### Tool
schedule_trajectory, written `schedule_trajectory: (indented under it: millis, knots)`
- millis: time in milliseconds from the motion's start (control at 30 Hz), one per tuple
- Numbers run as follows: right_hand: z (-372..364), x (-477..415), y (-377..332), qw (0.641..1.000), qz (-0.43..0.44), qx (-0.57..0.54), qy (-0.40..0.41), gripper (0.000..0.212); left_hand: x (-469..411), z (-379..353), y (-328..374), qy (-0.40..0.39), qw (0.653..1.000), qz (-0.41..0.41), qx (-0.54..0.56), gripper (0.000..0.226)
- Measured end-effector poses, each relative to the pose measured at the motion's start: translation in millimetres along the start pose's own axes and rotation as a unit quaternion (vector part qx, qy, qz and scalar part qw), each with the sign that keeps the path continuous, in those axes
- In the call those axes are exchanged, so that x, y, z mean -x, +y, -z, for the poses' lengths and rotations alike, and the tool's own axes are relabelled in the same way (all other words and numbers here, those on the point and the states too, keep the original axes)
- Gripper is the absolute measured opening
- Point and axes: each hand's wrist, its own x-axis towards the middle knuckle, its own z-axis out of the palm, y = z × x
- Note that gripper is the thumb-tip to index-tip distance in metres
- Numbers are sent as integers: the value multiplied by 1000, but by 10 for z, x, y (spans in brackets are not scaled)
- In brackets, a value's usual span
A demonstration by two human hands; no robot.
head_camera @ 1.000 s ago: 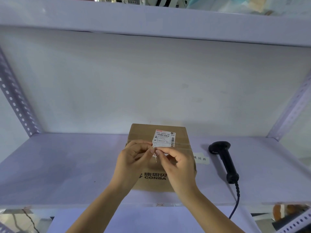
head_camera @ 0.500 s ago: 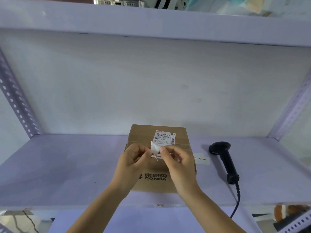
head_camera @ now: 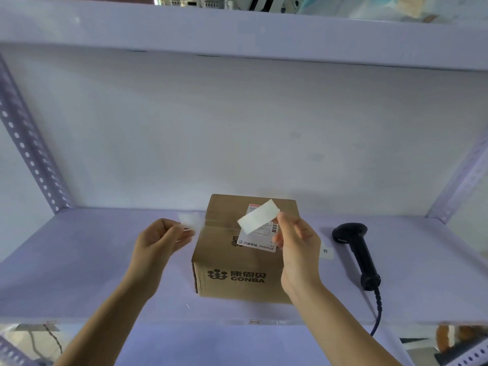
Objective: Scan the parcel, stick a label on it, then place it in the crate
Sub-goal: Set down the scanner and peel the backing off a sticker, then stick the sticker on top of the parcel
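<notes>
A brown cardboard parcel printed CONBA stands on the white shelf, a printed shipping label stuck on its top. My right hand pinches a plain white label strip above the parcel's top, tilted up to the right. My left hand, to the left of the parcel, pinches a blurred white scrap of paper. A black barcode scanner lies on the shelf to the right of the parcel. No crate is in view.
A small white tag lies on the shelf between parcel and scanner. The scanner's cable drops over the shelf's front edge. Perforated uprights stand at both sides, another shelf board runs overhead.
My hands, held together over the parcel peeling a label, have pulled apart: the left moved left with a white scrap, the right holds the freed white strip. The view has shifted slightly.
</notes>
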Motion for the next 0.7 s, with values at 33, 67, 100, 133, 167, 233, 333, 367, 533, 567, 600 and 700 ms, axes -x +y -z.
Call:
schedule_trajectory:
  millis: [33, 67, 100, 133, 167, 233, 333, 367, 533, 567, 600, 700]
  knots:
    - [13, -6, 2, 1000, 0, -9, -4, 31, -63, 101, -28, 17, 1000, -1, -1, 21]
    - [28, -11, 5, 1000, 2, -19, -10, 33, -136, 218, -72, 32, 999, 2, -10, 22]
    - [43, -14, 10, 999, 6, -30, -17, 34, -210, 339, -126, 43, 999, 14, -28, 21]
    - [60, -10, 15, 999, 10, -36, -22, 33, -278, 458, -197, 48, 997, 36, -54, 21]
    - [74, -7, 21, 999, 15, -37, -27, 30, -343, 566, -286, 49, 993, 65, -87, 20]
    - [89, 3, 34, 999, 22, -32, -36, 25, -438, 751, -495, 50, 977, 120, -169, 18]
    - [87, 26, 44, 998, 27, -20, -48, 22, -479, 909, -719, 53, 938, 154, -307, 16]
    - [84, 31, 45, 998, 30, -14, -50, 21, -472, 934, -752, 52, 920, 153, -356, 16]
    - [83, 51, 45, 998, 41, 14, -54, 18, -423, 940, -665, 48, 858, 133, -494, 15]
    - [84, 49, 45, 998, 42, 17, -54, 17, -404, 914, -626, 52, 850, 119, -511, 13]
    - [86, 46, 45, 997, 43, 19, -53, 17, -374, 879, -575, 68, 843, 83, -527, 9]
    - [81, 27, 49, 997, 49, 23, -47, 19, -207, 624, -276, 136, 847, -74, -508, 5]
